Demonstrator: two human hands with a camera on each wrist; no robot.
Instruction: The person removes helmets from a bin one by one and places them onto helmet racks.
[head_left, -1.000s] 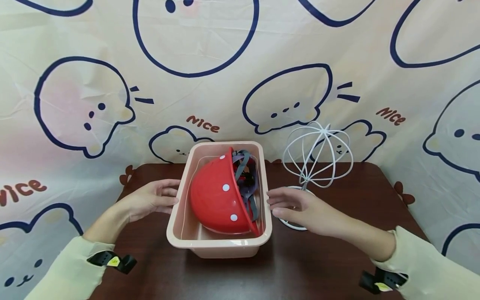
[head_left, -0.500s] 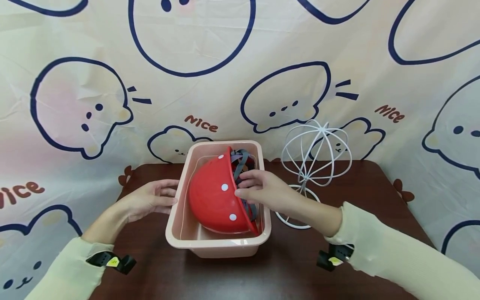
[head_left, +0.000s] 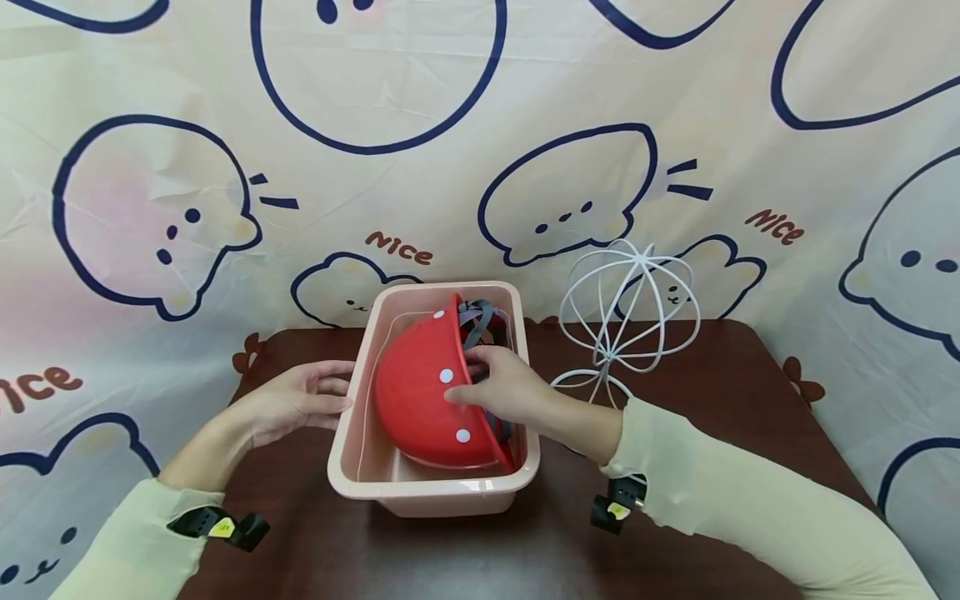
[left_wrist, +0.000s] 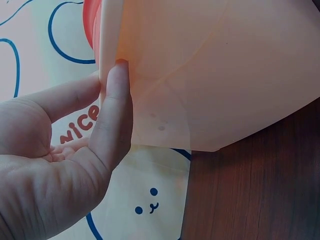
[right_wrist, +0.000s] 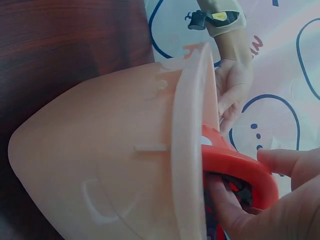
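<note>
A red helmet (head_left: 416,408) with white dots lies on its side in a pale pink plastic tub (head_left: 450,505), its open side facing right. My right hand (head_left: 513,387) grips the helmet's brim, thumb on the outer shell and fingers inside. In the right wrist view, the brim (right_wrist: 240,162) passes between thumb and fingers, which partly hide the dark lining. Grey straps (head_left: 480,321) show at the helmet's far end. At the tub's left side, my left hand (head_left: 288,404) touches the rim with extended fingers; its fingertips (left_wrist: 118,75) rest against the rim and outer wall.
A white wire stand (head_left: 642,260) with a round cage top stands right of the tub, its base partly behind the right forearm. The dark wooden table (head_left: 300,542) backs onto a cartoon-printed cloth (head_left: 420,200).
My right hand has moved left from beside the tub's right rim, over the tub, and taken hold of the helmet's brim. The left hand, tub and helmet have stayed in place.
</note>
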